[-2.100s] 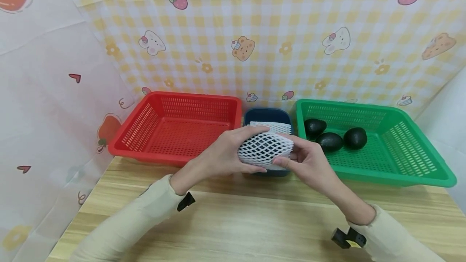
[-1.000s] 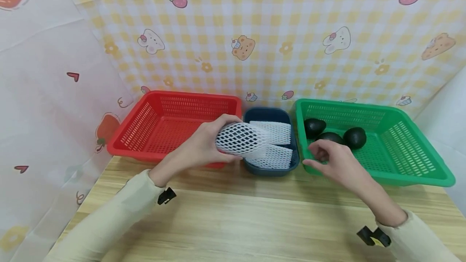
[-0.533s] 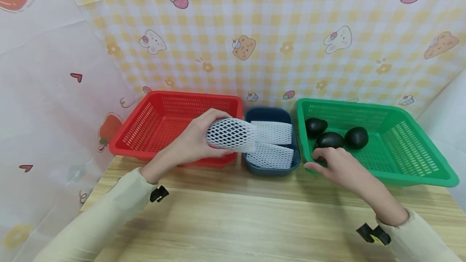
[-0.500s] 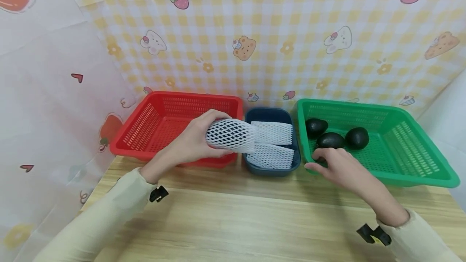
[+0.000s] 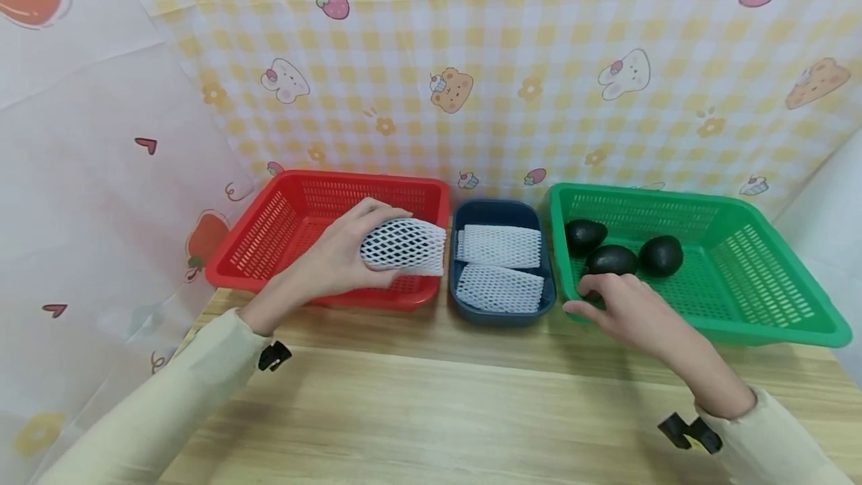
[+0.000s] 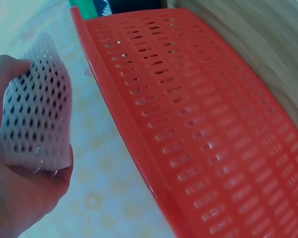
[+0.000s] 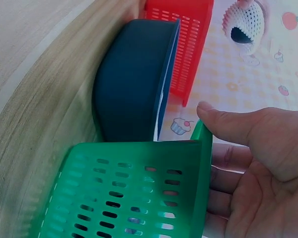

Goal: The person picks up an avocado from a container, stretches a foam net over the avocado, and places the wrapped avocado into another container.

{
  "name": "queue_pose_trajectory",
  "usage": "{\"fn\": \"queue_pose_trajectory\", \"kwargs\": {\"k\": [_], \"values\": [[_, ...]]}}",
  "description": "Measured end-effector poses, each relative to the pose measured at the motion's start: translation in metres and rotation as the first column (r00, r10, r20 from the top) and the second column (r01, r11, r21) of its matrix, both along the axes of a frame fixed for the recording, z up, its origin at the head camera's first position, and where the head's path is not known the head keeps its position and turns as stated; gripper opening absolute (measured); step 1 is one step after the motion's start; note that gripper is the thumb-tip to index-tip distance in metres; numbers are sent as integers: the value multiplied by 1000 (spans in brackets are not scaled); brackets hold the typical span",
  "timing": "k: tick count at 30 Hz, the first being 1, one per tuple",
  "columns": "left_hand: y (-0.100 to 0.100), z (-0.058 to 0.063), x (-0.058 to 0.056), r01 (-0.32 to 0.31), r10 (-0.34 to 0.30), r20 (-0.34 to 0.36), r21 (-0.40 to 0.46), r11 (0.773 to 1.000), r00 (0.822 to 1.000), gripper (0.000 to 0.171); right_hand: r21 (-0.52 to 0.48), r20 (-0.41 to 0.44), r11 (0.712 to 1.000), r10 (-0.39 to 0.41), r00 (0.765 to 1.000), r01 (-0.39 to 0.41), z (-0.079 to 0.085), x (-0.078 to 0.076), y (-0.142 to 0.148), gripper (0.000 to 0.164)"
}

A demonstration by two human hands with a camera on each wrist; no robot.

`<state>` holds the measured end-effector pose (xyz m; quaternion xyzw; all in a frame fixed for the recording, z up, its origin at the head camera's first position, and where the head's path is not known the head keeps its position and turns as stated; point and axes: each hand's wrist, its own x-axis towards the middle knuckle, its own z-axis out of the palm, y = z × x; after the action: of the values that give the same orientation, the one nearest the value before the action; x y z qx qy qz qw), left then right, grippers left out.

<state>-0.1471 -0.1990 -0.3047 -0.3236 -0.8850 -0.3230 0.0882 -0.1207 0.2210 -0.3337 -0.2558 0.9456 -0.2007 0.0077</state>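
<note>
Curtain point(image 5: 512, 43): hangs behind everything I see here, checked yellow and white, printed with strawberries, flowers and bears; a paler length closes the left side.

Table point(image 5: 431, 418): wood-grained, bearing three containers in a row along the foot of the curtain.

Green basket point(image 5: 734, 290): slotted plastic, at the right end of the row.

Red basket point(image 5: 337, 193): similar slotted plastic, at the left end.

Sleeves point(image 5: 168, 395): cream cloth, reaching nearly to the wrists on both of the person's arms.

Blue bin point(image 5: 494, 209): smaller, solid-walled, standing between the two baskets.

Left hand point(image 5: 346, 253): grips the netted fruit point(image 5: 404, 245), thumb on the near side and fingers round the far side, above the right part of the red basket.

Right hand point(image 5: 626, 313): holds the green basket at its near left corner, the rim between thumb and curled fingers; the fingertips are hidden from me.

Netted fruit: lies sideways in the grasp, wrapped in white foam mesh whose open end points toward the blue bin; a dark end shows inside.

Foam nets point(image 5: 500, 288): white, flat, one lying behind another in the blue bin.

Dark fruits point(image 5: 611, 260): three, egg-shaped, close together in the left part of the green basket.

Wrist clips point(image 5: 274, 356): black, one beside each cuff.
</note>
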Motion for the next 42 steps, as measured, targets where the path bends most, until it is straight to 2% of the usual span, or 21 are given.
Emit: {"fn": "queue_pose_trajectory", "kwargs": {"k": [7,14,23,30,42], "values": [[-7,0,2,-81,82,6,-146,986,997,76,-1,8,1000,-2,1000,2,-1,0,0,17],[-13,-3,1,-108,129,81,-225,968,988,73,-2,4,1000,-6,1000,6,-2,0,0,17],[-15,-14,-5,-91,136,166,-253,963,977,71,-2,-3,1000,-12,1000,12,-2,1,0,16],[-12,-16,-9,-70,108,123,-276,959,986,72,-7,-1,1000,-10,1000,10,-2,1,0,16],[-8,-13,-11,-59,110,137,-334,941,984,70,-9,-15,1000,-15,1000,15,-3,1,1,16]]}}
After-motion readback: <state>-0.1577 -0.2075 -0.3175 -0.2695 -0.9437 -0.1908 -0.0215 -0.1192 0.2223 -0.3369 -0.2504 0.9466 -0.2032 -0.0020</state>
